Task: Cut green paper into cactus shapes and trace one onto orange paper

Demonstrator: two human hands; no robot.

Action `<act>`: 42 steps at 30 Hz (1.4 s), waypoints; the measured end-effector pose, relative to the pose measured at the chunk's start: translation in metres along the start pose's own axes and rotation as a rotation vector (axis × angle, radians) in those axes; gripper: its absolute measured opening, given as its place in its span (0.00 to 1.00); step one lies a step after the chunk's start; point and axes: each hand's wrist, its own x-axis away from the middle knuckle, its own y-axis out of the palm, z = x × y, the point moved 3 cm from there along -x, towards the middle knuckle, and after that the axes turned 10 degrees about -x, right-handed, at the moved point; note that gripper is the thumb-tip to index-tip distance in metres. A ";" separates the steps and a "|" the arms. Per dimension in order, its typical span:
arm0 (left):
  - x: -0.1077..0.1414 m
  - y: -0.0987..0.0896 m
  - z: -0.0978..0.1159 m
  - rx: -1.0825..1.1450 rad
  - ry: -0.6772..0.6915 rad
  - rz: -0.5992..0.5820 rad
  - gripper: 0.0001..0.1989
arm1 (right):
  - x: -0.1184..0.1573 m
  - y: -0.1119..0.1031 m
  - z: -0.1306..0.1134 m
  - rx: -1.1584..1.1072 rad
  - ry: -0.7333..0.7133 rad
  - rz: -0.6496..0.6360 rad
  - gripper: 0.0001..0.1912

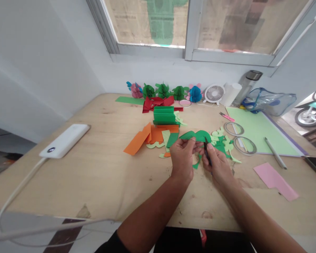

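Note:
A curved piece of green paper [201, 135] is pinched in my left hand [183, 154], just above the table. My right hand [218, 160] is closed on dark scissors [206, 149], whose blades meet the paper's right part. Light green scraps [218, 133] and darker green offcuts lie under and beside my right hand. To the left of my left hand lie orange paper pieces [139, 140], partly over a pale green strip. Pleated green paper [164, 115] stands a little farther back.
Folded red paper [158, 102] and paper honeycomb figures [163, 91] line the back, near a small white fan [214, 94]. Tape rolls [244, 145], a pen [275, 153], a green sheet [263, 131] and pink paper [275, 181] lie right. A white power bank [65, 140] with a cable lies left.

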 end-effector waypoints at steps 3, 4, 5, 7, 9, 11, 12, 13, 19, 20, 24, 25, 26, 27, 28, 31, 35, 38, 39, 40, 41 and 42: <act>0.000 0.000 0.000 -0.002 -0.003 0.001 0.08 | -0.001 -0.001 0.001 -0.001 -0.007 -0.005 0.24; -0.001 0.000 -0.001 -0.002 -0.002 0.000 0.08 | -0.001 -0.001 0.002 -0.003 -0.008 -0.004 0.24; -0.001 0.000 -0.001 -0.002 -0.001 -0.001 0.08 | -0.001 -0.001 0.002 -0.005 -0.007 -0.004 0.24; -0.001 0.001 0.000 -0.001 0.000 -0.003 0.08 | -0.001 -0.001 0.002 -0.009 -0.002 -0.001 0.24; -0.001 0.001 0.000 0.001 -0.003 -0.002 0.08 | -0.001 -0.001 0.002 -0.010 0.003 0.004 0.25; -0.001 0.001 0.000 0.004 -0.005 0.002 0.09 | -0.001 -0.001 0.002 -0.010 0.006 0.009 0.25; 0.000 0.001 0.000 0.005 -0.006 0.003 0.09 | -0.001 -0.001 0.002 -0.011 0.006 0.011 0.25; 0.000 0.001 0.001 0.005 -0.006 0.002 0.09 | -0.001 -0.001 0.002 -0.010 0.005 0.013 0.25; -0.002 0.000 -0.001 -0.011 -0.010 -0.002 0.09 | 0.000 0.000 0.001 -0.004 -0.012 0.032 0.25; -0.002 0.000 -0.001 -0.011 -0.012 -0.001 0.10 | 0.000 0.000 0.001 -0.005 -0.014 0.035 0.25; -0.003 0.000 -0.002 -0.003 -0.012 -0.002 0.10 | 0.001 0.001 0.000 -0.007 -0.010 0.040 0.25; -0.003 0.000 -0.002 -0.002 -0.010 -0.003 0.09 | 0.001 0.001 0.000 -0.005 -0.005 0.044 0.25; -0.003 0.000 -0.002 -0.001 -0.010 -0.002 0.09 | 0.001 0.001 0.000 -0.004 -0.001 0.048 0.25; -0.003 0.000 -0.002 0.000 -0.010 -0.001 0.09 | 0.001 0.001 0.000 -0.004 0.003 0.050 0.26; -0.002 0.000 -0.002 0.000 -0.011 -0.001 0.09 | 0.001 0.001 -0.001 -0.004 0.007 0.048 0.26; -0.002 0.000 -0.001 -0.002 -0.015 -0.003 0.09 | 0.001 0.001 -0.002 -0.004 0.014 0.037 0.26; -0.002 0.000 -0.001 -0.008 -0.020 -0.009 0.09 | 0.002 0.001 -0.003 0.014 0.008 0.042 0.26; -0.003 -0.001 -0.001 -0.011 -0.025 -0.024 0.10 | 0.001 -0.001 -0.002 0.026 0.006 0.035 0.27; -0.004 -0.001 -0.001 -0.013 -0.026 -0.032 0.10 | 0.001 -0.001 -0.002 0.031 0.006 0.030 0.27; -0.004 -0.002 0.000 -0.016 -0.026 -0.040 0.10 | 0.000 -0.002 -0.002 0.036 0.005 0.025 0.27; -0.005 -0.002 0.000 -0.019 -0.026 -0.048 0.11 | 0.000 -0.003 -0.001 0.041 0.004 0.023 0.26; -0.005 -0.002 0.001 -0.024 -0.025 -0.054 0.11 | 0.000 -0.003 -0.001 0.047 0.003 0.022 0.26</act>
